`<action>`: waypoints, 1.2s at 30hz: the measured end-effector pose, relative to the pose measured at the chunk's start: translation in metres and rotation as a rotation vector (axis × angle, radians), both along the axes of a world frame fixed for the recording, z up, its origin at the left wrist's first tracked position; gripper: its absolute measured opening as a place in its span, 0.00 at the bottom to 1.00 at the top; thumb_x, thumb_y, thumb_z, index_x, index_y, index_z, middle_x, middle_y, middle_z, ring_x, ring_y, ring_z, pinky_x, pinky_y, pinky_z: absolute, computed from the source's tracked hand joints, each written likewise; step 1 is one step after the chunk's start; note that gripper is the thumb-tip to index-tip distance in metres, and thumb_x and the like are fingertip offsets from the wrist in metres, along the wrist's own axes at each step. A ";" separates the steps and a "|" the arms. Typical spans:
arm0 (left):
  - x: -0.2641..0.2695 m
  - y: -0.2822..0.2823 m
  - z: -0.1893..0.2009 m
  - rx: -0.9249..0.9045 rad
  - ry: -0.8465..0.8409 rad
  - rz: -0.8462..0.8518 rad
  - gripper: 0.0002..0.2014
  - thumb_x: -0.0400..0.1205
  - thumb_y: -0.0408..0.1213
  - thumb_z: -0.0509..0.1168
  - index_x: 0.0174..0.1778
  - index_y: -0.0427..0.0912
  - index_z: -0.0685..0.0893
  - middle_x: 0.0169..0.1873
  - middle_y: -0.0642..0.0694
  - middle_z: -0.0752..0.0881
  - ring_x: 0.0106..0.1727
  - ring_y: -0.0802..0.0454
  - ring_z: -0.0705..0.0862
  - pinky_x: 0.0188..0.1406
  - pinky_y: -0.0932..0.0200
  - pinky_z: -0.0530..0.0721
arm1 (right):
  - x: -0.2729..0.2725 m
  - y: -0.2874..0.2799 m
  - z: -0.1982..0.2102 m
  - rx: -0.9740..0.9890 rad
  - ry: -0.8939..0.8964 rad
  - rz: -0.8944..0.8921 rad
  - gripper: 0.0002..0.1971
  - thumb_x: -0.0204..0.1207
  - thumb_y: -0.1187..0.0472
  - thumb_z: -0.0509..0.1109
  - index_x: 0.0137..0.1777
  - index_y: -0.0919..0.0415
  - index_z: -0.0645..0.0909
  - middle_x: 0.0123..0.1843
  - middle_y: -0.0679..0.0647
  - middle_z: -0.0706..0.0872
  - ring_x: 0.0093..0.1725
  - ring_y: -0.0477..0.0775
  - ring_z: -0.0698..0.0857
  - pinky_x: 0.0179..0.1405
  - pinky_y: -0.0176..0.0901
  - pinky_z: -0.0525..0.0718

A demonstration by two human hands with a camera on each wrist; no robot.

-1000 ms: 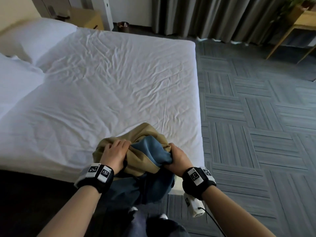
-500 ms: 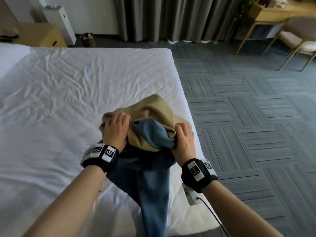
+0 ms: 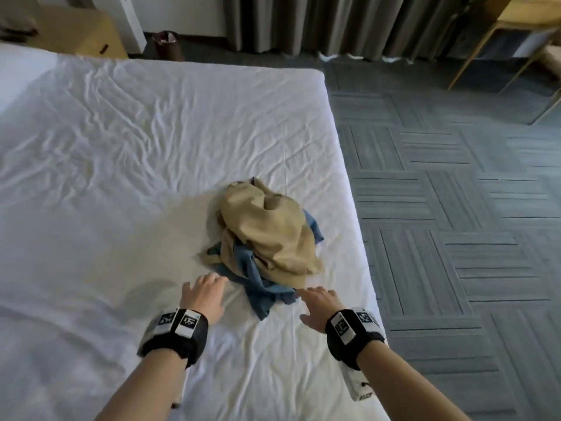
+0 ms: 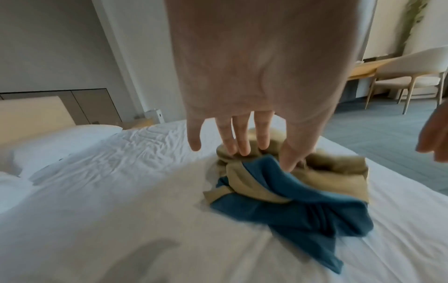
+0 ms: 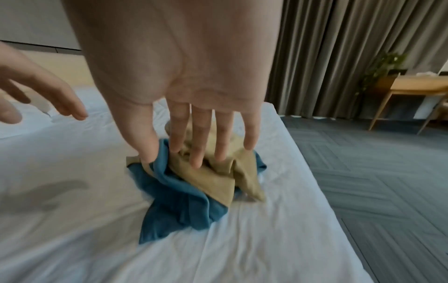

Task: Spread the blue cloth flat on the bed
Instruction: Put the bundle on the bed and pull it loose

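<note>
Blue cloth (image 3: 258,287) lies crumpled on the bed (image 3: 121,177), tangled under a tan cloth (image 3: 270,238), heap close to the bed's right edge. Left hand (image 3: 202,296) and right hand (image 3: 318,302) hover just short of the heap, fingers straight and spread, holding nothing. Judgement: separate first. Lift the tan piece clear of the heap, then pinch two blue corners and draw them apart toward the bed's middle.
</note>
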State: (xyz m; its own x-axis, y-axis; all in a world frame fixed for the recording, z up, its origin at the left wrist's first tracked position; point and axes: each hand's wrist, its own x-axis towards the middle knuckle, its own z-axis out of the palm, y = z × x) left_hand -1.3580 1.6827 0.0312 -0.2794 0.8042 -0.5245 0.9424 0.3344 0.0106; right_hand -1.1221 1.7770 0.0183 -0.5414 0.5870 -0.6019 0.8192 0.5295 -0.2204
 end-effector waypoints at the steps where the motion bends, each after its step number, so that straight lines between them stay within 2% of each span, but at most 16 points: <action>1: 0.003 -0.004 -0.009 -0.012 -0.011 0.018 0.29 0.80 0.41 0.61 0.77 0.51 0.61 0.77 0.50 0.65 0.77 0.49 0.65 0.74 0.44 0.67 | 0.002 0.001 -0.010 -0.007 0.000 -0.006 0.24 0.76 0.54 0.64 0.72 0.51 0.67 0.71 0.53 0.76 0.71 0.56 0.72 0.68 0.54 0.68; 5: 0.021 -0.009 -0.039 -0.038 -0.068 0.116 0.26 0.81 0.41 0.60 0.75 0.50 0.64 0.75 0.49 0.67 0.76 0.48 0.67 0.70 0.46 0.70 | 0.008 0.012 -0.045 0.011 0.014 -0.025 0.23 0.76 0.54 0.63 0.72 0.51 0.67 0.72 0.53 0.74 0.71 0.56 0.71 0.68 0.53 0.70; 8: 0.036 -0.006 -0.062 -0.050 -0.086 0.148 0.25 0.81 0.41 0.60 0.74 0.49 0.65 0.73 0.49 0.69 0.75 0.49 0.68 0.69 0.47 0.71 | 0.005 0.028 -0.065 0.143 0.121 -0.074 0.25 0.75 0.53 0.64 0.72 0.54 0.65 0.74 0.52 0.69 0.74 0.56 0.67 0.67 0.51 0.70; 12: 0.048 0.004 -0.092 -0.007 -0.102 0.160 0.25 0.81 0.40 0.58 0.75 0.48 0.63 0.73 0.50 0.67 0.74 0.50 0.68 0.69 0.49 0.69 | -0.012 0.059 -0.086 0.259 0.277 -0.141 0.40 0.72 0.50 0.69 0.80 0.54 0.53 0.80 0.53 0.61 0.79 0.57 0.60 0.72 0.52 0.68; 15: 0.051 0.016 -0.110 0.049 -0.116 0.169 0.27 0.82 0.41 0.58 0.77 0.49 0.60 0.74 0.50 0.67 0.74 0.51 0.69 0.69 0.50 0.71 | -0.032 0.083 -0.106 0.248 0.198 -0.167 0.45 0.70 0.46 0.69 0.81 0.53 0.46 0.83 0.54 0.54 0.82 0.59 0.54 0.77 0.57 0.63; 16: 0.051 0.019 -0.116 0.068 -0.133 0.178 0.26 0.82 0.41 0.57 0.77 0.49 0.59 0.74 0.51 0.67 0.73 0.51 0.69 0.69 0.51 0.71 | -0.037 0.089 -0.113 0.251 0.146 -0.181 0.42 0.71 0.46 0.67 0.81 0.53 0.49 0.83 0.54 0.53 0.83 0.59 0.52 0.78 0.58 0.61; 18: 0.052 0.025 -0.127 0.111 -0.176 0.201 0.25 0.82 0.41 0.56 0.76 0.50 0.61 0.73 0.52 0.68 0.72 0.52 0.70 0.68 0.52 0.73 | -0.045 0.098 -0.126 0.272 0.084 -0.204 0.27 0.76 0.49 0.63 0.75 0.53 0.64 0.83 0.53 0.56 0.83 0.58 0.51 0.78 0.59 0.60; 19: 0.053 0.026 -0.132 0.127 -0.203 0.213 0.25 0.82 0.41 0.56 0.76 0.50 0.62 0.73 0.52 0.68 0.72 0.53 0.71 0.68 0.53 0.73 | -0.046 0.100 -0.131 0.292 0.106 -0.207 0.20 0.78 0.50 0.61 0.68 0.54 0.72 0.81 0.53 0.59 0.82 0.58 0.52 0.76 0.58 0.60; 21: 0.055 0.026 -0.141 0.175 -0.270 0.245 0.24 0.82 0.42 0.56 0.75 0.49 0.63 0.73 0.51 0.69 0.73 0.52 0.71 0.68 0.53 0.73 | -0.047 0.096 -0.140 0.308 0.284 -0.207 0.12 0.80 0.54 0.61 0.58 0.57 0.77 0.75 0.52 0.72 0.78 0.59 0.64 0.70 0.54 0.66; 23: 0.056 0.025 -0.148 0.271 -0.379 0.344 0.21 0.84 0.43 0.56 0.73 0.46 0.67 0.71 0.48 0.72 0.72 0.49 0.73 0.67 0.51 0.74 | -0.043 0.078 -0.142 0.184 0.425 -0.156 0.12 0.75 0.59 0.67 0.57 0.60 0.77 0.61 0.56 0.83 0.63 0.61 0.79 0.57 0.50 0.74; 24: 0.055 0.025 -0.149 0.330 -0.445 0.431 0.20 0.84 0.45 0.55 0.72 0.44 0.69 0.70 0.47 0.74 0.71 0.48 0.74 0.67 0.50 0.74 | -0.041 0.066 -0.142 0.086 0.438 -0.102 0.15 0.73 0.61 0.70 0.58 0.60 0.76 0.55 0.57 0.85 0.56 0.62 0.82 0.52 0.49 0.76; 28: 0.045 0.027 -0.150 0.432 -0.675 0.812 0.30 0.81 0.58 0.55 0.77 0.48 0.63 0.72 0.47 0.75 0.70 0.50 0.75 0.66 0.56 0.73 | -0.021 0.013 -0.142 -0.102 0.457 0.130 0.09 0.79 0.61 0.59 0.57 0.58 0.76 0.51 0.59 0.86 0.49 0.63 0.84 0.49 0.54 0.78; 30: 0.040 0.027 -0.149 0.448 -0.728 0.942 0.37 0.77 0.61 0.60 0.80 0.49 0.57 0.76 0.46 0.72 0.73 0.48 0.74 0.71 0.52 0.72 | -0.012 -0.018 -0.143 -0.186 0.420 0.264 0.08 0.81 0.59 0.57 0.56 0.58 0.75 0.51 0.62 0.86 0.47 0.66 0.84 0.47 0.56 0.80; 32: 0.037 0.024 -0.148 0.394 -0.687 1.001 0.42 0.76 0.55 0.66 0.81 0.47 0.51 0.78 0.43 0.68 0.76 0.44 0.71 0.75 0.46 0.69 | -0.008 -0.049 -0.140 -0.293 0.334 0.405 0.07 0.79 0.59 0.60 0.54 0.58 0.73 0.51 0.66 0.85 0.48 0.68 0.84 0.38 0.58 0.78; 34: 0.037 0.016 -0.148 0.339 -0.563 0.997 0.39 0.78 0.47 0.67 0.80 0.41 0.55 0.74 0.38 0.73 0.72 0.39 0.75 0.72 0.44 0.72 | -0.008 -0.070 -0.138 -0.307 0.292 0.505 0.08 0.78 0.56 0.61 0.52 0.59 0.73 0.51 0.66 0.85 0.50 0.69 0.84 0.26 0.54 0.70; 36: 0.039 0.006 -0.146 0.330 -0.482 0.970 0.32 0.80 0.44 0.65 0.76 0.37 0.62 0.71 0.35 0.76 0.70 0.37 0.76 0.68 0.47 0.73 | -0.006 -0.075 -0.135 -0.245 0.355 0.456 0.14 0.79 0.48 0.58 0.48 0.58 0.76 0.48 0.63 0.85 0.50 0.67 0.83 0.31 0.55 0.76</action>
State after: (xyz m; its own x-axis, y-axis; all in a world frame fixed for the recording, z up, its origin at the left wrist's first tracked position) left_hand -1.3190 1.6883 -0.1151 -0.6867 0.4768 -0.5487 0.1606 0.8357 0.5252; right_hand -1.1285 1.7021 -0.1166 -0.8966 0.1177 -0.4269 0.3773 0.7078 -0.5972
